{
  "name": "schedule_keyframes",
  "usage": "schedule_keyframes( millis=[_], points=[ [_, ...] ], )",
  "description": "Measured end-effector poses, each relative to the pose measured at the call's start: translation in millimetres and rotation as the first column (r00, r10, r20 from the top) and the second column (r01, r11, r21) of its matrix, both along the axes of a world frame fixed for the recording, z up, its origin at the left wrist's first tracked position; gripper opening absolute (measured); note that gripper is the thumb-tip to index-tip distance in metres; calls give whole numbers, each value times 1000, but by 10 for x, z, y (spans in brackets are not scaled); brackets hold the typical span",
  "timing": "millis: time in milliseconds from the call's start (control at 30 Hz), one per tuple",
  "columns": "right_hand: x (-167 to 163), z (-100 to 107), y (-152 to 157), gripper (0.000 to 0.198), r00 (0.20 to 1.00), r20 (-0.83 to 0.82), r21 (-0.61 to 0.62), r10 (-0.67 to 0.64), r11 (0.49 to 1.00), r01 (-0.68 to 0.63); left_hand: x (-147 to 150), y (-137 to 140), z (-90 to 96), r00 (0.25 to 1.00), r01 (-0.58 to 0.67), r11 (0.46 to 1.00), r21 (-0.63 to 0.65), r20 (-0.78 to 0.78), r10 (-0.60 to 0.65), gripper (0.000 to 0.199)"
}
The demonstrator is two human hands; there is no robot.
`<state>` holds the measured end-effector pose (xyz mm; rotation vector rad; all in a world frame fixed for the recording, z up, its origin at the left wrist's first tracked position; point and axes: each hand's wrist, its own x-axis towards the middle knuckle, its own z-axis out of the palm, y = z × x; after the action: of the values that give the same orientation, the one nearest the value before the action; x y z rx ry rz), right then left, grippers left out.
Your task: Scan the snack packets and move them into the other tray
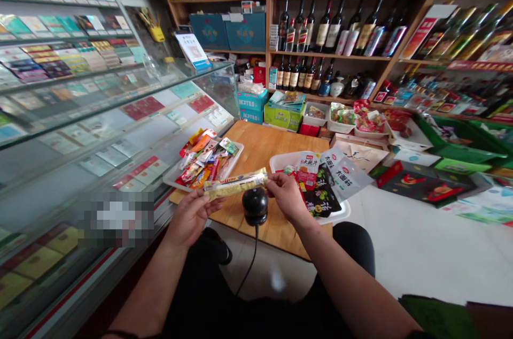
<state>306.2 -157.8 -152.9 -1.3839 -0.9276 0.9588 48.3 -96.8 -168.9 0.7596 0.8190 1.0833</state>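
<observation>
I hold a long yellow snack packet (pixel 235 184) stretched level between both hands. My left hand (pixel 191 217) pinches its left end and my right hand (pixel 286 194) pinches its right end. Just below the packet stands a round black barcode scanner (pixel 255 206) with a black cable hanging down from it. All of this is above the near edge of a small wooden table (pixel 264 147). A white tray (pixel 173 177) heaped with colourful snack packets lies to the left on the table. Another white tray (pixel 339 214) with white, red and black packets lies to the right.
A glass display counter (pixel 100 130) with cigarette packs runs along the left. Wooden shelves of bottles (pixel 324 29) and boxes fill the back wall. Cartons, green crates (pixel 460 141) and boxed goods crowd the floor at the right. My knees in dark trousers sit under the table.
</observation>
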Motion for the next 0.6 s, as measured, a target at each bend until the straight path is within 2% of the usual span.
schedule_keyframes(
  millis=[133, 233, 333, 600],
  points=[
    [64, -41, 23, 37, 996, -83, 13, 27, 1000, -26, 48, 41, -15, 997, 26, 999, 38, -67, -24, 36],
    [112, -62, 49, 39, 997, -71, 3, 24, 1000, -23, 66, 74, -44, 994, 37, 999, 37, -104, -33, 43],
    [162, -95, 85, 39, 999, -34, 7, 2, 1000, -2, 85, 101, -69, 992, 53, 998, 36, -118, -49, 42],
    [204, -143, 173, 35, 990, -136, 3, 33, 999, -33, 155, 205, -112, 995, 30, 998, 51, -97, -25, 40]
  ],
)
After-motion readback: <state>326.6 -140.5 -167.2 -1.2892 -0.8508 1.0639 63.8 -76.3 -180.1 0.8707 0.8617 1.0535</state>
